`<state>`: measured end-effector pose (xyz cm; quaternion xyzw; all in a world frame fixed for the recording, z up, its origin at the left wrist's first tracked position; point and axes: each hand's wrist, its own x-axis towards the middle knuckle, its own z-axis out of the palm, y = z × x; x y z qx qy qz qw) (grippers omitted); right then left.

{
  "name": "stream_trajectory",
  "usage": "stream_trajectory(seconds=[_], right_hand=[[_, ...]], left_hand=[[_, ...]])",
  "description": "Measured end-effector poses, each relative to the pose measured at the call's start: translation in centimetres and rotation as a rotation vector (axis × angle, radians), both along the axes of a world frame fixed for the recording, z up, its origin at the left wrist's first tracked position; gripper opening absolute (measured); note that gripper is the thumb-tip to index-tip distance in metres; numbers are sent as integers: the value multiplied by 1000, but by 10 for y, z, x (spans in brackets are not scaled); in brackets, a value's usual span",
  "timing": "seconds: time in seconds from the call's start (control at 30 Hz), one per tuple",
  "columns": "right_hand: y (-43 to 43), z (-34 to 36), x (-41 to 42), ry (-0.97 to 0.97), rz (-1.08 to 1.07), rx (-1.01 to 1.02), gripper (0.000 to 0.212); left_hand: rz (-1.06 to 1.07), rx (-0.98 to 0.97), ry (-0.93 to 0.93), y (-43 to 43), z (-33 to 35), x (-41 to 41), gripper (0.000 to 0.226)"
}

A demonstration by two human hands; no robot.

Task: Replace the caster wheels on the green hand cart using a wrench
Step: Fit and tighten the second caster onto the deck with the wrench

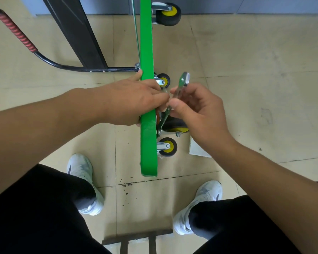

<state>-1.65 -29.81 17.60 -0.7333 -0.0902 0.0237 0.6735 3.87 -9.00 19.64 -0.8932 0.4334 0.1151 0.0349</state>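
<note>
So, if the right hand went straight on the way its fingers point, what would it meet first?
Probably the left hand, which grips the green cart deck just ahead of the right hand holding the wrench; depth is unclear from one view.

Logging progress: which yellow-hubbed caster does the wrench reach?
The large caster half hidden under the right hand; the wrench ends at its mount, the others stand clear.

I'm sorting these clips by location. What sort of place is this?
Probably an indoor storeroom or workshop corridor: a scuffed beige tiled floor with dirt specks, a grey wall base at the back, and a green hand cart tipped on edge with a wrench at its caster.
</note>
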Motion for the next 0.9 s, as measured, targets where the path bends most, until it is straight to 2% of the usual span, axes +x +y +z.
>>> stream_trajectory(seconds=[0.17,0.27,0.47,0.63,0.8,0.83,0.9], right_hand=[[7,6,12,98,23,21,13],[3,6,8,67,22,2,13],[-16,14,-15,-221,26,-65,25],[-36,0,-38,-630,173,-327,24],[-43,-15,-64,-761,324,-358,47],[-43,-18,-68,-768,341,-376,47],[-44,-21,-76,-772,388,-419,30]], left_hand=[[5,15,1,3,-1,2,66],[-9,-4,-1,3,0,1,60],[-49,-31,-12,3,2,0,47],[-46,-23,5,3,3,0,44],[-43,-14,6,2,4,-1,44],[-43,-15,2,2,4,-1,44],[-44,-14,1,2,4,0,45]])
